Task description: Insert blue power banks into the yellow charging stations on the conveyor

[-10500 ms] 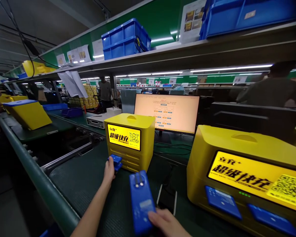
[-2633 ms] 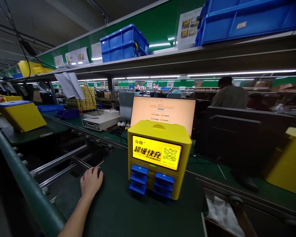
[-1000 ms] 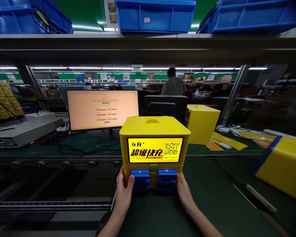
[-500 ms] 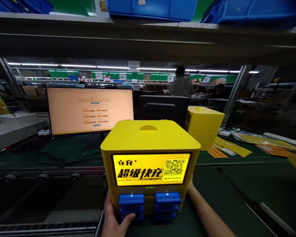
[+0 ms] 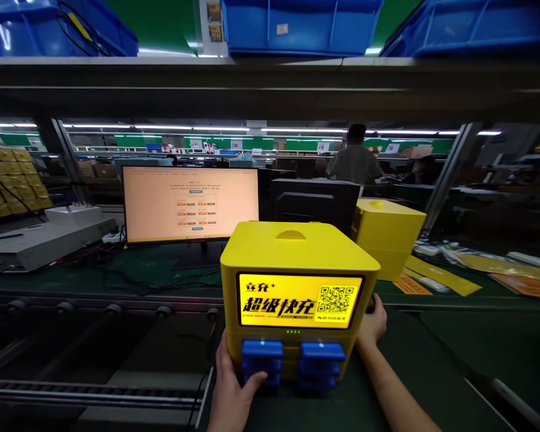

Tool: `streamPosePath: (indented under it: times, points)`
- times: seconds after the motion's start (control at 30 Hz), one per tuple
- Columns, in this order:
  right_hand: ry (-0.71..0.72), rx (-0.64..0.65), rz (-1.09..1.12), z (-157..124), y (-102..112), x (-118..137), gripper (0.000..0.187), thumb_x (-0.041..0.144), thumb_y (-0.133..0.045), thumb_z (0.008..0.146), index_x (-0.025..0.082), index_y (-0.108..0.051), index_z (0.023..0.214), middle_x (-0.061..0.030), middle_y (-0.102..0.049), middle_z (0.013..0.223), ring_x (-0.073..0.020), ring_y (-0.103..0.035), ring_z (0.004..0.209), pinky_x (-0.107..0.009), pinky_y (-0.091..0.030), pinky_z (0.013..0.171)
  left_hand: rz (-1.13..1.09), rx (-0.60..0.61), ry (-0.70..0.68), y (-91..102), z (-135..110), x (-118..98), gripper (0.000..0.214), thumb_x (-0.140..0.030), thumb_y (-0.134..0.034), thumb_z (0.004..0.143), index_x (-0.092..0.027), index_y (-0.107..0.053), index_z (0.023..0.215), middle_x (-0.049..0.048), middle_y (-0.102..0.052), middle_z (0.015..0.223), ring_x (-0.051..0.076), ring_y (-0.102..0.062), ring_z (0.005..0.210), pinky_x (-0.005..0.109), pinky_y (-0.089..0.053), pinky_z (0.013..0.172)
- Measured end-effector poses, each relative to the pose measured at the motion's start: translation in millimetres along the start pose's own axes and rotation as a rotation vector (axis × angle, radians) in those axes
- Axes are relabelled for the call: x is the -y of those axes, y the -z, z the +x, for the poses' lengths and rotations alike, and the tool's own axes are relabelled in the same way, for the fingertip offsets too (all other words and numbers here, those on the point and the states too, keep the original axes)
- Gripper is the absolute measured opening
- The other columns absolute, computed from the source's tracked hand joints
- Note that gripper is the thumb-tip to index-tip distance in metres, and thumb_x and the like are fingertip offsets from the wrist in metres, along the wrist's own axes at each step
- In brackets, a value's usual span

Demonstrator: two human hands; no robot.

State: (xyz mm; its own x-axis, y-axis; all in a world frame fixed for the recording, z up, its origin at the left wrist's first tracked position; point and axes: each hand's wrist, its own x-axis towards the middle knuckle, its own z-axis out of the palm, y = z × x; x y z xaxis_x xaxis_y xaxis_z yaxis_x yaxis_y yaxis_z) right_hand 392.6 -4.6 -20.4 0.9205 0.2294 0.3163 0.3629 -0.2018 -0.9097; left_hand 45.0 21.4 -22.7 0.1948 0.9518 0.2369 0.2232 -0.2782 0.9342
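A yellow power bank station (image 5: 299,249) stands in front of me with its front screen (image 5: 276,303) lit, showing large characters and a QR code. Below a row of small green lights, two stacks of blue power banks (image 5: 261,348) stick out of its front. My left hand (image 5: 234,384) grips the station's lower left corner, thumb resting by the left stack. Beside the station's right side, my right hand (image 5: 372,324) is closed around a small black object (image 5: 371,305). Most of that object is hidden, so its kind cannot be made out.
Behind stand a lit monitor (image 5: 191,204), a dark monitor back (image 5: 315,201) and a second yellow box (image 5: 389,240). Yellow and orange sheets (image 5: 441,275) lie at right. Rollers (image 5: 112,309) run along the left. Blue bins (image 5: 301,27) sit overhead. A person (image 5: 355,157) stands far back.
My right hand has come into sight from behind the station's right side, with a black object in it. The view has shifted, and my left hand keeps its hold on the station.
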Motion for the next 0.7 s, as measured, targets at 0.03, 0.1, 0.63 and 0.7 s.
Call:
streamPosePath:
  times: [0.03, 0.1, 0.63, 0.7]
  points:
    - [-0.025, -0.017, -0.012, -5.8, 10.1, -0.6, 0.076, 0.057, -0.053, 0.075, 0.01, -0.041, 0.133, -0.0217, -0.044, 0.131, -0.0411, -0.042, 0.119, -0.058, -0.033, 0.098, 0.007, 0.002, -0.009, 0.5, 0.2, -3.0, 0.093, -0.057, -0.058, 0.074, -0.019, -0.006, 0.142, 0.0149, -0.014, 0.148, 0.031, -0.02, 0.137, 0.047, -0.02, 0.112]
    - [-0.049, 0.001, -0.026, -20.7, 33.0, -4.2, 0.077, 0.06, -0.056, 0.071, 0.014, -0.044, 0.132, -0.0184, -0.049, 0.127, -0.0387, -0.046, 0.116, -0.053, -0.037, 0.096, 0.022, 0.003, -0.031, 0.9, 0.3, -8.7, 0.093, -0.057, -0.057, 0.074, -0.017, -0.007, 0.142, 0.0163, -0.014, 0.148, 0.03, -0.018, 0.137, 0.047, -0.019, 0.112]
    - [0.528, 0.558, -0.09, -120.3, 83.8, 11.0, 0.074, 0.054, -0.056, 0.08, 0.018, -0.027, 0.138, -0.0136, -0.034, 0.142, -0.0293, -0.029, 0.132, -0.048, -0.028, 0.108, 0.111, 0.088, -0.113, 20.8, -5.9, -21.7, 0.086, -0.048, -0.063, 0.072, -0.019, -0.02, 0.14, 0.013, -0.029, 0.145, 0.028, -0.024, 0.136, 0.045, -0.024, 0.111]
    - [0.485, 0.558, -0.074, -126.9, 77.8, 11.6, 0.075, 0.054, -0.058, 0.079, 0.018, -0.027, 0.137, -0.014, -0.035, 0.141, -0.0298, -0.03, 0.132, -0.049, -0.028, 0.108, 0.135, 0.088, -0.1, 21.8, -6.3, -20.5, 0.083, -0.048, -0.062, 0.073, -0.019, -0.021, 0.14, 0.0125, -0.028, 0.146, 0.026, -0.023, 0.137, 0.044, -0.025, 0.111]
